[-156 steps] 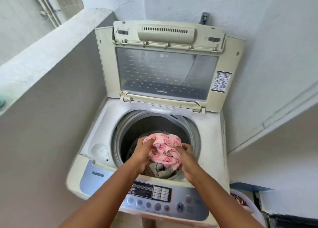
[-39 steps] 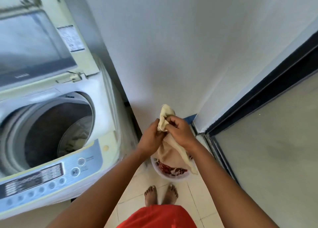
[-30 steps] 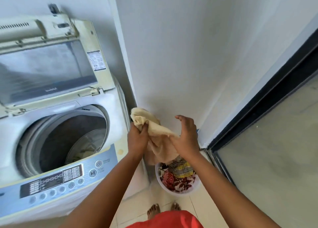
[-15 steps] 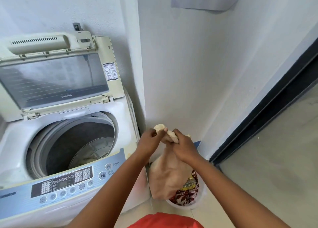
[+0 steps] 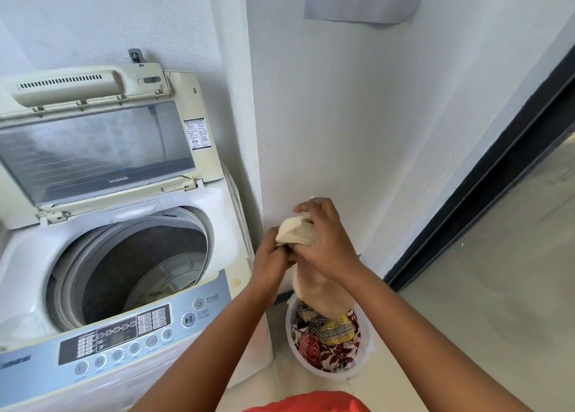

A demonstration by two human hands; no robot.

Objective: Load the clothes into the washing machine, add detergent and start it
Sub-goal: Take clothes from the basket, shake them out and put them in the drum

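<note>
A top-loading washing machine point(image 5: 217, 212) stands at the left with its lid point(image 5: 93, 150) raised and its drum point(image 5: 140, 265) open; some cloth shows dimly at the drum's bottom. To the right of the machine, both hands hold a cream cloth point(image 5: 294, 232) bunched up above a white laundry bucket point(image 5: 364, 365). My left hand point(image 5: 269, 262) grips the cloth's lower left side and my right hand point(image 5: 323, 240) curls over its top. The rest of the cloth hangs down behind my right wrist toward the bucket.
The bucket sits on the tiled floor against the white wall and holds several patterned clothes point(image 5: 326, 337). The control panel point(image 5: 124, 333) runs along the machine's front edge. A dark door frame point(image 5: 485, 175) slants at the right.
The view has swung back from the bucket toward the machine. My hands have gathered the hanging cream cloth into a tighter bundle and raised it higher over the bucket.
</note>
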